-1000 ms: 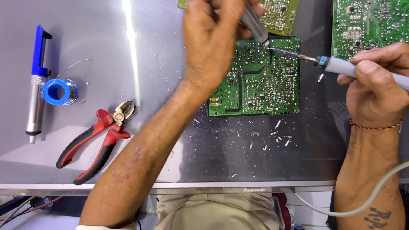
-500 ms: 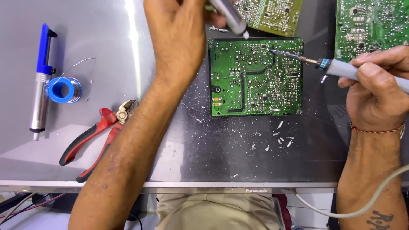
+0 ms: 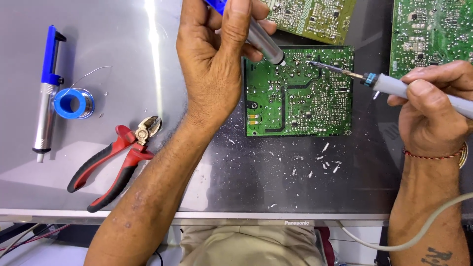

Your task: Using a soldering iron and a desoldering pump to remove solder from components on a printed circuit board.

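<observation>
A green circuit board [image 3: 300, 103] lies solder side up on the grey work surface. My left hand [image 3: 217, 54] grips a silver and blue desoldering pump [image 3: 263, 42], its white tip resting on the board's top left area. My right hand [image 3: 433, 113] holds a soldering iron [image 3: 394, 86] by its grey handle. The iron's metal tip touches the board near its top edge, a little to the right of the pump tip.
A second desoldering pump [image 3: 47, 93] and a blue solder spool [image 3: 74, 103] lie at the far left. Red-handled cutters [image 3: 116, 160] sit beside my left forearm. Two more circuit boards [image 3: 315, 17] [image 3: 431, 32] lie at the top. Cut metal bits [image 3: 322, 165] litter the surface below the board.
My left hand has shifted left and up, and now brings the pump tip down onto the board. The iron in my right hand has stayed nearly still.
</observation>
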